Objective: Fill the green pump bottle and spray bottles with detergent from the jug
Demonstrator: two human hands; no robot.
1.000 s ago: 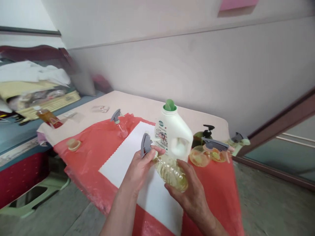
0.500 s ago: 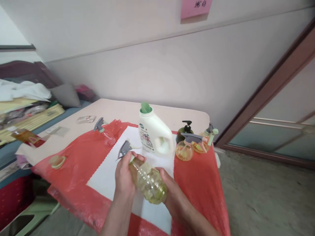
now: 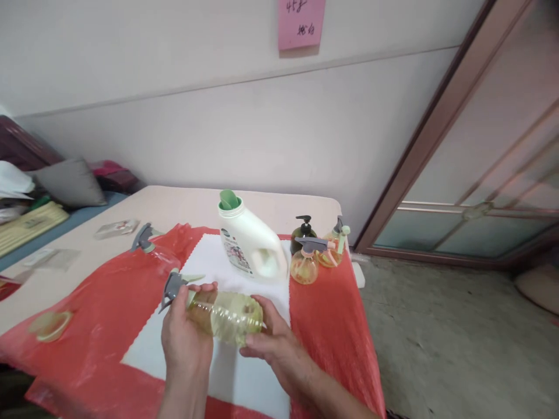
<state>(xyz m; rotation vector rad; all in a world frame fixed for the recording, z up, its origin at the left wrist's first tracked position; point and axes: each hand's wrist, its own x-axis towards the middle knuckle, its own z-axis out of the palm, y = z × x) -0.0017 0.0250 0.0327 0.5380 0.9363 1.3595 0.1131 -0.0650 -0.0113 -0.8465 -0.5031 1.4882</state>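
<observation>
Since the earlier frame, the clear spray bottle (image 3: pixel 227 317) had swung from a steep slant to nearly level, and the view had turned to the right. The bottle, with pale yellow-green liquid inside, was held in the air above a white mat (image 3: pixel 148 346) on a red plastic sheet (image 3: pixel 327 331), its grey spray head (image 3: pixel 173 285) pointing left.

Turning it well seemed to call for support at both ends, a firm hold at the neck so that the head did not twist, and no pressure on the trigger. The smooth, rounded plastic would probably slip if the base were held too loosely.

The left hand (image 3: pixel 186 334) was curled around the neck, thumb on the near side and fingertips showing beyond it. The right hand (image 3: pixel 277 343) gripped the base, parted only as wide as the bottle, thumb in front and fingers behind. Just beyond the bottle stood a white jug (image 3: pixel 251 238); to its right were a small round spray bottle (image 3: pixel 304 270) and a dark pump bottle (image 3: pixel 303 234).
</observation>
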